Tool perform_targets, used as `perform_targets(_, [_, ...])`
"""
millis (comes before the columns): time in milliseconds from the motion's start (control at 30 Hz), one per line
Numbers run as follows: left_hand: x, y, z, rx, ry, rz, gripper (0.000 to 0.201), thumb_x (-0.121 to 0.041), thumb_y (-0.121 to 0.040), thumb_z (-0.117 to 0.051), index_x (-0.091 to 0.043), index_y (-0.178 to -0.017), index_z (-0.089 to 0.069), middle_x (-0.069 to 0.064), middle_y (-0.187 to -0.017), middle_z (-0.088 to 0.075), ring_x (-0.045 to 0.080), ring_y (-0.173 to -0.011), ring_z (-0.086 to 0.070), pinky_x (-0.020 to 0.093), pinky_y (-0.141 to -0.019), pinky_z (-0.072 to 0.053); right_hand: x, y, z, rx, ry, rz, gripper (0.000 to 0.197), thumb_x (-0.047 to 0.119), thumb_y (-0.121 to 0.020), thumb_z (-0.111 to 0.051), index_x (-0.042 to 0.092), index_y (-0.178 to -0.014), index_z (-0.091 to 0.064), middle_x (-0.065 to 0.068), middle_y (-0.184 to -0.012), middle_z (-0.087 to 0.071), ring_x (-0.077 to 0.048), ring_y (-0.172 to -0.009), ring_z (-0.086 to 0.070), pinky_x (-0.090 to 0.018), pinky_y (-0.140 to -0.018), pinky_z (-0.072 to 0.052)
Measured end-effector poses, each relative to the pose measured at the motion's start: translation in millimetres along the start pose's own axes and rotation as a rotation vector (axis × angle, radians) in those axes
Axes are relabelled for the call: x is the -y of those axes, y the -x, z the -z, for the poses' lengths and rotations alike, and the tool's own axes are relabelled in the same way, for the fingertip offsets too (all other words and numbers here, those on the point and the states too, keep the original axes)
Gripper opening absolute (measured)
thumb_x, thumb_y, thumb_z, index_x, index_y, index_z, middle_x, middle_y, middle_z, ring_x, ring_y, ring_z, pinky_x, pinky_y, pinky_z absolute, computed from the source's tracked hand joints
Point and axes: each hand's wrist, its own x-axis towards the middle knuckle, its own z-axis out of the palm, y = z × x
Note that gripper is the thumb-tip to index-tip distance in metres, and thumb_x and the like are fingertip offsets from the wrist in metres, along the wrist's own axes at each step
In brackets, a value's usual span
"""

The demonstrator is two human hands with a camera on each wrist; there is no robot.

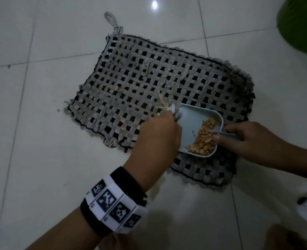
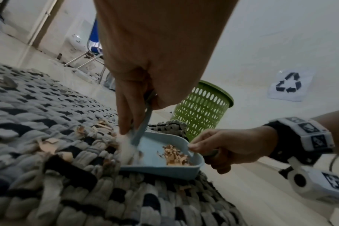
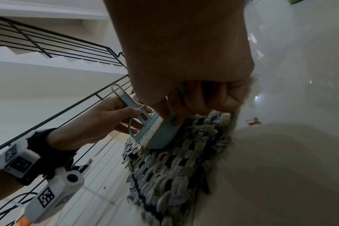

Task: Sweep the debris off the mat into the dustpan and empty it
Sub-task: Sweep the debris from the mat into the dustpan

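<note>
A woven grey and black mat (image 1: pixel 149 78) lies on the white tiled floor. On its near right part rests a pale blue dustpan (image 1: pixel 192 123) with a heap of brown shavings (image 1: pixel 203 136) at its back. My right hand (image 1: pixel 248 139) grips the dustpan's handle. My left hand (image 1: pixel 160 134) grips a small blue brush (image 2: pixel 143 122), whose white bristles (image 2: pixel 126 146) are at the dustpan's mouth. More shavings (image 1: pixel 162 103) lie scattered on the mat to the left of the pan. From below, the right wrist view shows the brush (image 3: pixel 137 113) and the dustpan's underside (image 3: pixel 162 136).
A green perforated waste basket (image 2: pixel 201 110) stands past the mat's far right corner, also at the head view's top right (image 1: pixel 300 24). One shaving (image 1: pixel 58 110) lies on the floor left of the mat. A folding chair (image 2: pixel 87 58) stands farther back.
</note>
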Motion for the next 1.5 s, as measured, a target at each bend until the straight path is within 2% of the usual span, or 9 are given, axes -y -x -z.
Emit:
perform_targets(167, [10,-6,19,-0.055,0.275,0.023,0.048,-0.031,-0.105,-0.046,-0.01,-0.063,-0.056,0.002,-0.05,-0.054,0.019,-0.04,-0.046,0.031,-0.038,-0.035,-2,-1,-1,0.003,-0.008,0.005,0.046,0.067,-0.074,-0.053,0.031,-0.089,-0.077,0.002,-0.076,-0.075,-0.008,-0.059,-0.066,-0.039,-0.058,-0.053])
perform_targets(333, [12,-14,19,-0.078,-0.026,-0.009,0.033,-0.028,-0.106,-0.043,-0.015,-0.079,-0.057,-0.01,-0.051,-0.04,0.004,-0.04,-0.031,0.022,-0.042,-0.023,-7,-2,-4,-0.003,-0.027,0.02,0.048,0.068,-0.074,-0.053,0.029,-0.088,-0.078,0.004,-0.078,-0.076,-0.011,-0.064,-0.07,-0.048,-0.066,-0.057])
perform_targets(433, [-1,-4,-2,-0.02,0.065,-0.047,0.029,-0.028,-0.106,-0.044,-0.008,-0.1,-0.064,-0.005,-0.062,-0.054,0.009,-0.046,-0.042,0.025,-0.044,-0.036,-11,-4,-5,-0.003,-0.034,0.025,0.049,0.071,-0.072,-0.051,0.03,-0.083,-0.076,0.005,-0.072,-0.074,-0.015,-0.06,-0.068,-0.045,-0.059,-0.054])
perform_targets(567, [-17,6,-6,-0.041,0.181,-0.095,0.031,-0.028,-0.104,-0.048,-0.019,-0.075,-0.047,-0.013,-0.052,-0.039,0.004,-0.039,-0.035,0.015,-0.039,-0.027,-15,-6,-7,0.001,-0.022,0.026,0.043,0.066,-0.076,-0.053,0.03,-0.084,-0.075,0.015,-0.067,-0.07,-0.005,-0.053,-0.062,-0.029,-0.05,-0.045])
perform_targets(733, [6,-3,5,-0.116,0.25,-0.053,0.046,-0.028,-0.104,-0.049,-0.016,-0.059,-0.05,-0.006,-0.046,-0.047,0.011,-0.036,-0.042,0.019,-0.037,-0.031,-20,-5,-9,-0.005,-0.041,0.024,0.049,0.066,-0.076,-0.054,0.027,-0.094,-0.078,0.009,-0.085,-0.076,-0.006,-0.069,-0.07,-0.045,-0.067,-0.06])
perform_targets(900, [2,1,-1,-0.125,0.234,-0.111,0.041,-0.022,-0.104,-0.052,-0.022,-0.065,-0.038,-0.015,-0.046,-0.032,0.004,-0.034,-0.032,0.014,-0.04,-0.031,-20,-6,-11,-0.004,-0.037,0.04,0.048,0.064,-0.077,-0.054,0.026,-0.094,-0.078,0.01,-0.079,-0.074,-0.005,-0.061,-0.067,-0.031,-0.054,-0.05])
perform_targets(1133, [-3,1,-3,-0.108,0.186,-0.141,0.033,-0.023,-0.102,-0.053,-0.023,-0.072,-0.039,-0.019,-0.049,-0.026,-0.001,-0.036,-0.028,0.012,-0.038,-0.025,-20,-6,-11,-0.018,-0.015,0.055,0.048,0.064,-0.079,-0.053,0.026,-0.093,-0.077,0.006,-0.081,-0.075,-0.009,-0.062,-0.068,-0.041,-0.057,-0.054])
perform_targets(1400, [0,-8,-6,-0.117,0.294,-0.134,0.041,-0.029,-0.104,-0.048,-0.011,-0.068,-0.058,-0.004,-0.051,-0.053,0.011,-0.037,-0.046,0.022,-0.038,-0.037,-18,-5,-11,-0.01,-0.029,0.06,0.035,0.063,-0.079,-0.054,0.035,-0.088,-0.073,0.014,-0.079,-0.073,-0.001,-0.063,-0.067,-0.025,-0.054,-0.048])
perform_targets(1500, [2,-10,-7,-0.011,0.32,-0.172,0.042,-0.031,-0.104,-0.049,-0.009,-0.071,-0.06,-0.004,-0.052,-0.055,0.013,-0.039,-0.048,0.019,-0.037,-0.037,-17,-4,-13,-0.016,-0.037,0.051,0.04,0.067,-0.079,-0.054,0.033,-0.087,-0.074,0.01,-0.077,-0.073,-0.004,-0.061,-0.067,-0.033,-0.053,-0.051])
